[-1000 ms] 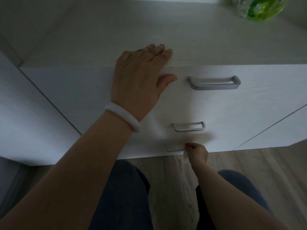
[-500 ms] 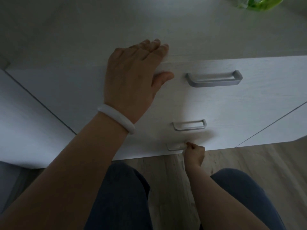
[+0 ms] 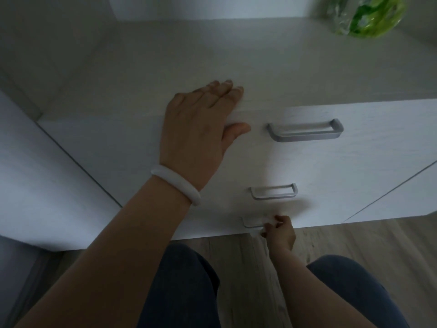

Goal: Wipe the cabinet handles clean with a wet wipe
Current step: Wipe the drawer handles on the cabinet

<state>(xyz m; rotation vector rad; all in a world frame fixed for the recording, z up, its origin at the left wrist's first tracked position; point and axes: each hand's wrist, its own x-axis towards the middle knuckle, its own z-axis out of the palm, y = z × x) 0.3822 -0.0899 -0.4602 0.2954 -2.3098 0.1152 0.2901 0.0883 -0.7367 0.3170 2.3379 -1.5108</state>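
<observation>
A white drawer cabinet [image 3: 354, 166] carries three grey bar handles, one below another: the top handle [image 3: 305, 131], the middle handle [image 3: 273, 191] and the bottom handle [image 3: 251, 222]. My left hand [image 3: 201, 133], with a white bangle on the wrist, rests flat over the cabinet's top front edge, fingers straight. My right hand [image 3: 280, 229] is down at the right end of the bottom handle, fingers curled and pinching a pale wet wipe [image 3: 262, 233] against it. Most of the wipe is hidden by the fingers.
A green and clear plastic package [image 3: 369, 15] lies at the back right of the cabinet top [image 3: 236, 58]. A second white unit [image 3: 35, 174] stands to the left. Below are wood floor [image 3: 354, 240] and my knees in dark trousers.
My right hand stays at the right end of the bottom handle, its fingers shifted slightly along it. The left hand keeps its place on the top edge. The camera tilted up.
</observation>
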